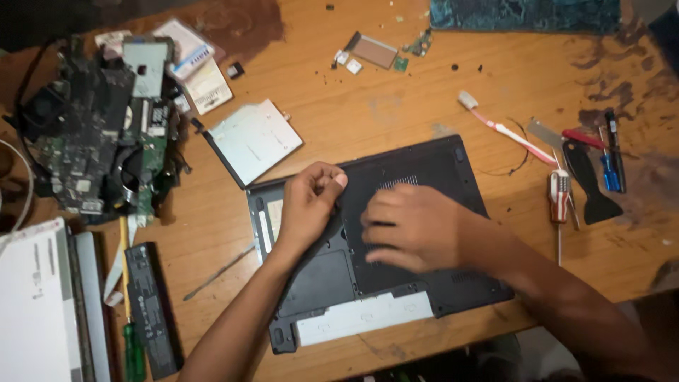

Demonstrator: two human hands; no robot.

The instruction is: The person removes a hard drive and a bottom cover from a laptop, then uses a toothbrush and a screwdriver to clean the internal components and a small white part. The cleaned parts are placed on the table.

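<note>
Both hands on upturned black laptop (417, 212): left hand (309, 205) pinching its panel edge, right hand (410, 228) flat, fingers spread.

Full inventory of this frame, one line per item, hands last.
laptop base: 1, black, upside down, table centre
optical drive: 1, silver, left of laptop base
circuit boards: pile, dark green, far left
battery pack: 1, black, lower left
screen panel: 1, white, bottom-left corner
toothbrush: 1, white and pink, right of laptop base
screwdrivers: several, red, blue, right side
scraper: 1, black, right side
small parts: few, top centre
table: 1, brown wood
left hand: on laptop base, fingers curled
right hand: flat on vent panel
</note>
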